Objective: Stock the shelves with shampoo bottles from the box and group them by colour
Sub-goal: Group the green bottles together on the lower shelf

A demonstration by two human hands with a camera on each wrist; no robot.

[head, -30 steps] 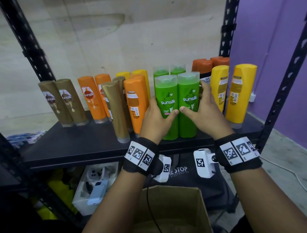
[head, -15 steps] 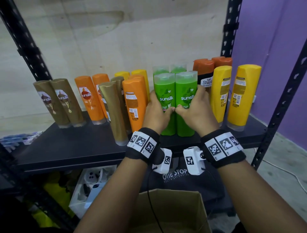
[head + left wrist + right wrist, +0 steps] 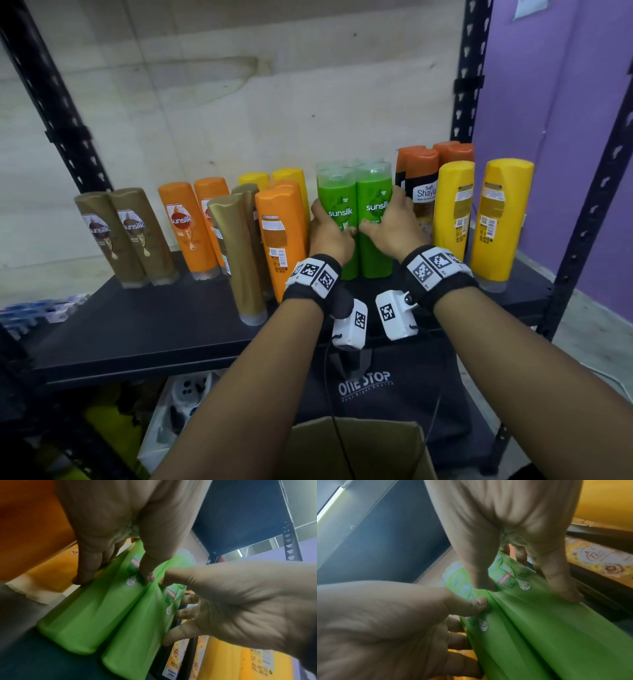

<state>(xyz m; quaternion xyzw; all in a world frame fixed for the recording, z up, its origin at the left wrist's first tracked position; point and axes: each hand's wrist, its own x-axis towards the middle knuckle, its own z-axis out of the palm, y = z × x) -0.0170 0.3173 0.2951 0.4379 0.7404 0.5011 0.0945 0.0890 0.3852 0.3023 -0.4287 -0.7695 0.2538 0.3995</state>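
Observation:
Two green Sunsilk bottles stand upright side by side at the middle of the black shelf (image 3: 137, 325). My left hand (image 3: 330, 233) grips the left green bottle (image 3: 337, 195), fingers round its left side and thumb on its front. My right hand (image 3: 390, 226) grips the right green bottle (image 3: 375, 192) the same way, mirrored. The thumbs almost meet over the seam between the bottles. The wrist views show the left green bottle (image 3: 89, 622) and the right green bottle (image 3: 565, 635) pressed together. More green caps show just behind them. The cardboard box (image 3: 359, 452) sits open below my forearms.
Brown bottles (image 3: 126, 236) stand far left, then orange ones (image 3: 188, 222). A gold bottle (image 3: 236, 253) and an orange bottle (image 3: 281, 236) stand nearer the front, close to my left hand. Orange-capped dark bottles (image 3: 423, 185) and yellow bottles (image 3: 500, 212) crowd the right. Rack posts (image 3: 589, 205) frame the shelf.
Both hands have slid the two green bottles back on the shelf, closer to the green ones behind. The thumbs have drawn together over the fronts of the bottles.

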